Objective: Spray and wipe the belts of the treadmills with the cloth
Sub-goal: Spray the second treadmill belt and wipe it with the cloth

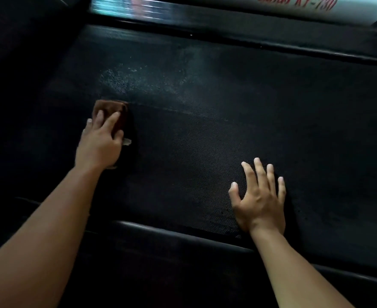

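The left hand (98, 145) pressed the cloth (113, 108) to the belt (227, 96) with straight fingers (113, 120), wiping; the right hand (259, 201), splayed and empty, apparently braced.

The left hand (98, 141) covers much of the cloth (114, 108). Red lettering (298, 2) on the white panel (360, 10) is blurred and cut by the top edge.

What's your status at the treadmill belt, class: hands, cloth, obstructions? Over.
Left hand presses brown cloth onto belt. Right hand flat on belt, empty. Speckled spray patch beyond cloth, unwiped. Nothing seen in the way.
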The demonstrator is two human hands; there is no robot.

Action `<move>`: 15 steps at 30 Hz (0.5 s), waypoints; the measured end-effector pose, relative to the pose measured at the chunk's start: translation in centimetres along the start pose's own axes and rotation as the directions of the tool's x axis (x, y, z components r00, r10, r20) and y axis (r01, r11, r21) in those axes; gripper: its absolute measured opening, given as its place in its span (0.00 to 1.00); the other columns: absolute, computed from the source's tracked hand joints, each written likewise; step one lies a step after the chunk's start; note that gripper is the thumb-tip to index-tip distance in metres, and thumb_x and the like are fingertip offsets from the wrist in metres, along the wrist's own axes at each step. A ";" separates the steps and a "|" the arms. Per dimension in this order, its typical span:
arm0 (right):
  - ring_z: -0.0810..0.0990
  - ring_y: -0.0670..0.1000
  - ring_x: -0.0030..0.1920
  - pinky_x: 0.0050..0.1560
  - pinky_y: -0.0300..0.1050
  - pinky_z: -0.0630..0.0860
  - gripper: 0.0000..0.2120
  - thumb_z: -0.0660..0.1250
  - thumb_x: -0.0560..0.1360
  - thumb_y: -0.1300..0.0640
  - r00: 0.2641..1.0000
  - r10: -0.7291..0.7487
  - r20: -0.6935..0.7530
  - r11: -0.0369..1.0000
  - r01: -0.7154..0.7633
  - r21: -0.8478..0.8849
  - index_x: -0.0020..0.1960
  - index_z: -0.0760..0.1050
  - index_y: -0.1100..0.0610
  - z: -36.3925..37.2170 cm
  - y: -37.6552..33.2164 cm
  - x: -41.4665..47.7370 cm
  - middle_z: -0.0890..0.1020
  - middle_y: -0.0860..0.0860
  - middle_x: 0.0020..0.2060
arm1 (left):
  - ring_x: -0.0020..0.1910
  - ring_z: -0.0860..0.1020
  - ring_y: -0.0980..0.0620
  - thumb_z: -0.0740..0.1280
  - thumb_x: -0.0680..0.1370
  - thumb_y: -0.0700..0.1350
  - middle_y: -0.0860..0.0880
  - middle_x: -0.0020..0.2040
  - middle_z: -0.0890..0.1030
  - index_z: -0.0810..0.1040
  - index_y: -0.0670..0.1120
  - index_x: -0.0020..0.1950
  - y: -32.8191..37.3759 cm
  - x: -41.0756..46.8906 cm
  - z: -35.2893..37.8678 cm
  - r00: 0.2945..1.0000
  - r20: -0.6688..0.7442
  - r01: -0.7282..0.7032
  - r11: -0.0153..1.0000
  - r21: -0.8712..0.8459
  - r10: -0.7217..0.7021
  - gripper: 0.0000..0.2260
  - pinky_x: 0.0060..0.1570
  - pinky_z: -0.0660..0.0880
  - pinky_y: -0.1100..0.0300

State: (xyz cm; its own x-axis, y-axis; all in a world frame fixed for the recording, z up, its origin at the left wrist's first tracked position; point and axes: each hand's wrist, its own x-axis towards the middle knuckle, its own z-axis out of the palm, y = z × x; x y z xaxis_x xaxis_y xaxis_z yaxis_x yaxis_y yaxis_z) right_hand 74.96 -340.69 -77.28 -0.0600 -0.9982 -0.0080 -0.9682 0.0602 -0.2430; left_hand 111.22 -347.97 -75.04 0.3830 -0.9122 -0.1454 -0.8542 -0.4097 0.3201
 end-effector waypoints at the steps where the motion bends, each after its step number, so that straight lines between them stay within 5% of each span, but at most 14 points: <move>1: 0.52 0.56 0.79 0.78 0.60 0.46 0.31 0.50 0.75 0.38 1.000 -0.001 0.000 1.000 0.001 0.001 0.76 0.62 0.46 0.1 0.0 0.0 0.58 0.50 0.79 | 0.81 0.51 0.40 0.58 0.84 0.52 0.47 0.83 0.52 0.57 0.59 0.80 0.5 0.5 0.1 1.000 -0.003 0.021 1.000 0.003 -0.021 0.25 0.78 0.50 0.44; 5: 0.52 0.56 0.79 0.78 0.60 0.47 0.31 0.50 0.76 0.38 1.000 -0.001 0.003 1.000 0.001 -0.005 0.76 0.61 0.46 -0.1 0.0 0.0 0.58 0.50 0.79 | 0.80 0.51 0.39 0.57 0.84 0.52 0.46 0.82 0.53 0.57 0.58 0.81 6.1 0.8 2.2 0.998 -0.017 -0.067 0.998 0.010 0.067 0.25 0.78 0.49 0.47; 11: 0.51 0.55 0.80 0.78 0.59 0.45 0.33 0.48 0.74 0.38 1.000 0.008 0.013 1.000 -0.008 -0.008 0.76 0.62 0.46 -0.1 0.0 0.1 0.58 0.49 0.79 | 0.81 0.50 0.40 0.58 0.83 0.53 0.47 0.82 0.53 0.57 0.62 0.80 16.9 -6.0 7.3 0.884 0.094 -0.461 0.887 0.027 0.457 0.25 0.79 0.50 0.47; 15: 0.50 0.55 0.80 0.78 0.58 0.44 0.34 0.47 0.74 0.37 1.000 0.005 0.027 1.000 -0.005 -0.008 0.77 0.61 0.46 -0.2 0.0 0.2 0.56 0.49 0.80 | 0.81 0.48 0.44 0.56 0.84 0.54 0.52 0.83 0.50 0.55 0.64 0.80 16.1 -10.7 7.6 0.859 0.133 -0.499 0.867 0.004 0.494 0.24 0.79 0.47 0.48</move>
State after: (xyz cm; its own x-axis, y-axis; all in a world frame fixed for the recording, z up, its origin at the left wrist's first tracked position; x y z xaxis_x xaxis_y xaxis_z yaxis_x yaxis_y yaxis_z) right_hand 74.91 -340.89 -77.09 -0.0587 -0.9976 -0.0356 -0.9697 0.0655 -0.2354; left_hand 90.71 -344.80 -75.49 -0.1397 -0.9860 -0.0912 -0.9326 0.1001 0.3466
